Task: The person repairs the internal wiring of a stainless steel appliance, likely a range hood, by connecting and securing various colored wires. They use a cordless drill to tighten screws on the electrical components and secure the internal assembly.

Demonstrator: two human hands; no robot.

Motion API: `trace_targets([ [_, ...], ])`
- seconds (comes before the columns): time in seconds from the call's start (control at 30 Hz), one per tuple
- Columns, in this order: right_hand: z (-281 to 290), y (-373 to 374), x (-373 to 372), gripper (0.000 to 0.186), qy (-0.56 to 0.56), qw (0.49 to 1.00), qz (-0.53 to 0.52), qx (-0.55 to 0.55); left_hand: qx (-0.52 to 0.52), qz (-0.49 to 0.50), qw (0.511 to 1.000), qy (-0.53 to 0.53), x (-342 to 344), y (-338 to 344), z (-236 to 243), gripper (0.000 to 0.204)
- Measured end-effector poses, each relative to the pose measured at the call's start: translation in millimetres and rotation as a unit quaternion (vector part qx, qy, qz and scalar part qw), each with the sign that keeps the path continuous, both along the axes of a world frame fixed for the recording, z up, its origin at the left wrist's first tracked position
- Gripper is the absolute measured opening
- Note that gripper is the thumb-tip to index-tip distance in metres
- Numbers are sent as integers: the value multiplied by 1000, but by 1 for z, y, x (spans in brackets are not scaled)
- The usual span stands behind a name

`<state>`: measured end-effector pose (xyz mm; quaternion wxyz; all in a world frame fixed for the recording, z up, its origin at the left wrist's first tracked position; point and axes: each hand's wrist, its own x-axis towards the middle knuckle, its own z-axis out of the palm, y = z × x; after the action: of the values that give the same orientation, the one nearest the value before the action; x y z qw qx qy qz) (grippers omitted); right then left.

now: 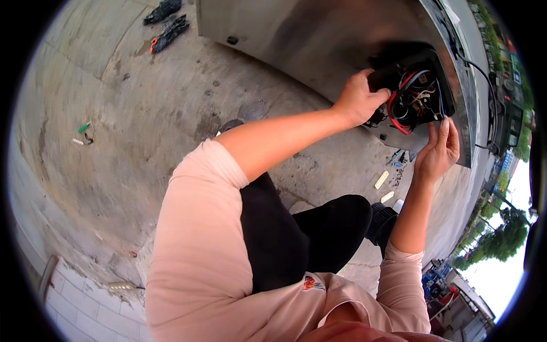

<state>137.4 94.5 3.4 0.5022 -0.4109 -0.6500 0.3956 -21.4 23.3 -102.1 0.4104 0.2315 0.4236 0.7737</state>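
Left hand point(358, 102): closed on the near left edge of a black, open-fronted box-shaped housing point(447, 82), thumb lying next to a thick red cable point(391, 109). Right hand point(437, 153): at the housing's lower right corner, thumb and forefinger pinched together on a thin pale-blue wire point(441, 102).

The housing sat against a large grey metal panel point(319, 40), towards its right end. Inside, the red cable looped beside a thick black cable point(402, 91), with thinner wires tangled around them; individual connections were too small to make out.

Outward: a long black cord point(491, 102) ran down beyond the panel's right edge. On the grey concrete floor point(142, 142), below the housing, I noted small blue and black pieces point(399, 158) and two cream-coloured flat strips point(382, 180) near the wearer's foot. The wearer's legs, in black trousers point(336, 225), were bent beneath the arms.

Well off to the left lay a small green piece point(84, 127), near a short white strip point(78, 141). Farther up, just beside the panel's left end, were two crumpled black items point(171, 34), one with an orange edge.
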Motion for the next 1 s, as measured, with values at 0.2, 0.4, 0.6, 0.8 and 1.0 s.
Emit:
trace_targets([
  [0.2,17,-6,-3,12,-102,994,12,34,6,-27,996,-89,3,0,8,23],
  [0.4,31,-9,-10,11,-174,980,10,92,-39,-141,952,-269,-2,-4,29,18],
  [0.6,23,-10,-13,8,-100,991,-13,87,-56,-121,952,-275,3,6,41,17],
  [0.8,22,-14,-15,8,-98,990,-34,100,-38,-112,956,-270,4,8,44,18],
  [1.0,9,-12,-13,9,-104,984,-59,131,6,-105,962,-252,6,12,30,17],
])
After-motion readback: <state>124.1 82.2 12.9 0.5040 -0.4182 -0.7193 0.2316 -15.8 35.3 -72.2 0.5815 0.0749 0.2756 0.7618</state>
